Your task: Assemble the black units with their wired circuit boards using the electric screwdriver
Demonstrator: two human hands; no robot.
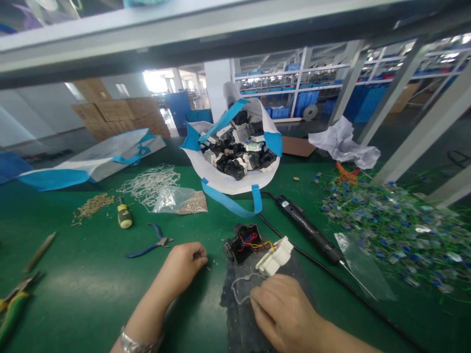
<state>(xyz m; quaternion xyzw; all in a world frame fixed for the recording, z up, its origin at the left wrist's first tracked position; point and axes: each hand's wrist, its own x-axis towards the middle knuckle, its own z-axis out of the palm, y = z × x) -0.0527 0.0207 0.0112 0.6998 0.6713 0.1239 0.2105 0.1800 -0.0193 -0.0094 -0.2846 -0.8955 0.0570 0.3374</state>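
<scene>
My left hand [184, 267] rests on the green table [91, 294] as a loose fist, fingers curled in a pinch; what they hold is too small to make out. My right hand [281, 309] lies closed on a dark grey mat [239, 314], fingertips pinched at a thin white wire loop [241, 289]. Just beyond it sits an opened black box [245, 242] with red, yellow and blue wires, joined to a white plastic switch part [275, 256]. Neither hand touches the box.
A white-and-blue bag [228, 181] full of black and white parts stands behind the box. A black electric screwdriver [309, 230] with cord lies to the right, beside a heap of blue-tagged bits [397, 230]. Blue pliers [150, 245], a yellow screwdriver [124, 215] and screws [91, 206] lie left.
</scene>
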